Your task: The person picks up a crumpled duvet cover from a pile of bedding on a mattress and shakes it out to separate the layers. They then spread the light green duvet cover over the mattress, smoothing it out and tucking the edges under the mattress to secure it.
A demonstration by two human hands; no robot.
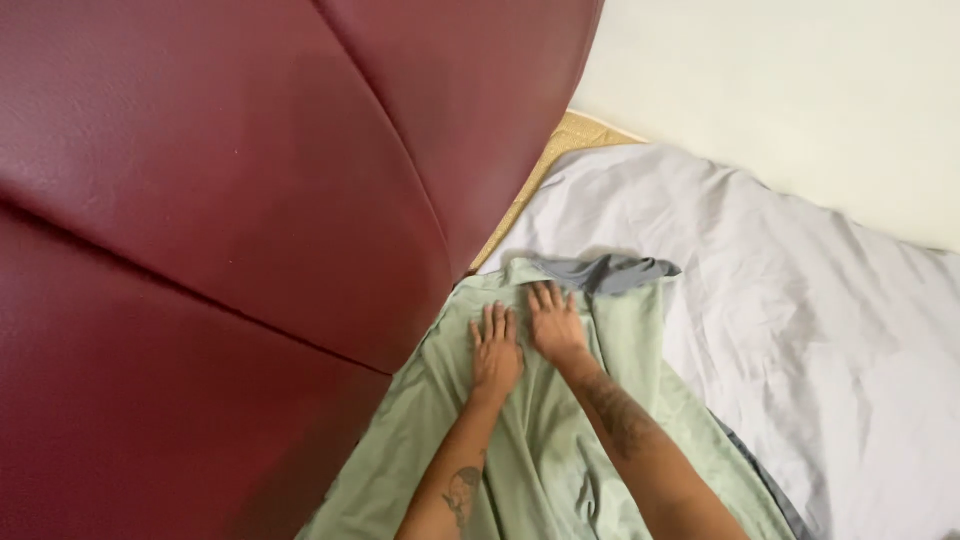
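Both the left hand (497, 350) and the right hand (555, 322) lie flat, fingers spread, pressing the green cloth (545, 450). A grey garment (610, 272) lies just beyond the right hand's fingertips; a dark red headboard (220, 220) rises left of the left hand.

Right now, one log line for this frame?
left hand: flat on pale green cotton sheet | right hand: flat on it | beside: dark red padded headboard

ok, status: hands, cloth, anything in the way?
Left hand and right hand flat, open, side by side on pale green cloth. Grey fabric pokes out beyond fingertips. Dark red padded headboard close left.
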